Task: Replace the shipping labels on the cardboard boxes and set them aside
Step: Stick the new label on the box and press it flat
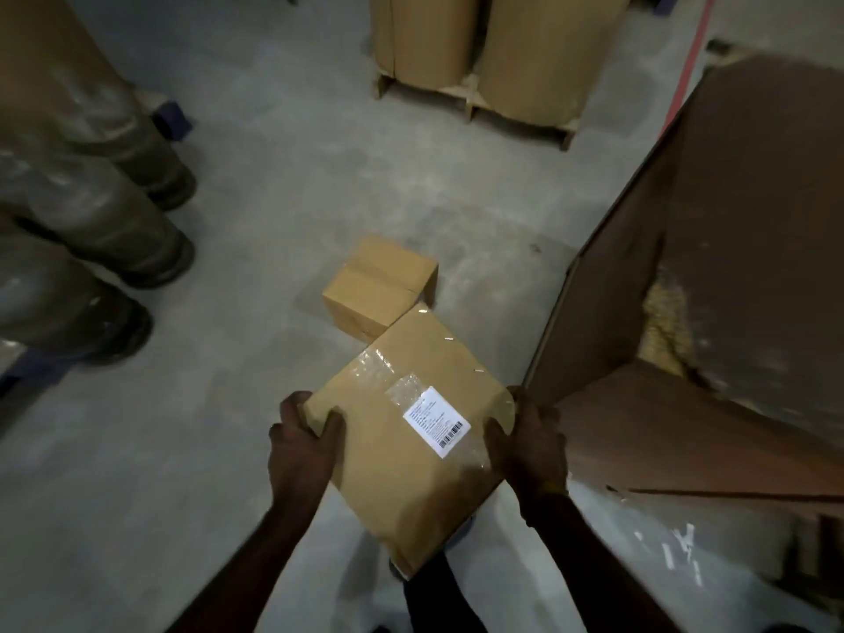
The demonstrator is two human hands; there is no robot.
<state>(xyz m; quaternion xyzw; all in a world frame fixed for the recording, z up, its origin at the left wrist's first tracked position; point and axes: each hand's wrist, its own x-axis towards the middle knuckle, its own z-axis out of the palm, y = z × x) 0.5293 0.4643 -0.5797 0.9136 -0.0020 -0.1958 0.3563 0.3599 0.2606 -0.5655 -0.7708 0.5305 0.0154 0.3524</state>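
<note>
Cardboard box (402, 431) with a white label (436, 421) on top sits between my left hand (301, 445) and right hand (530, 450), both gripping its edges above the floor (255, 230), near a smaller box (379, 285).

Both hands, left hand (301, 443) and right hand (530, 450), gripped a labelled cardboard box (406, 436) above the floor (228, 404), near a smaller box (381, 287).

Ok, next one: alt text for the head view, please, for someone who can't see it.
Two hands, left hand and right hand, grip opposite edges of a flat cardboard box bearing a white barcode label under clear tape. A smaller cardboard box sits on the concrete floor just beyond; a large open carton stands right.
</note>
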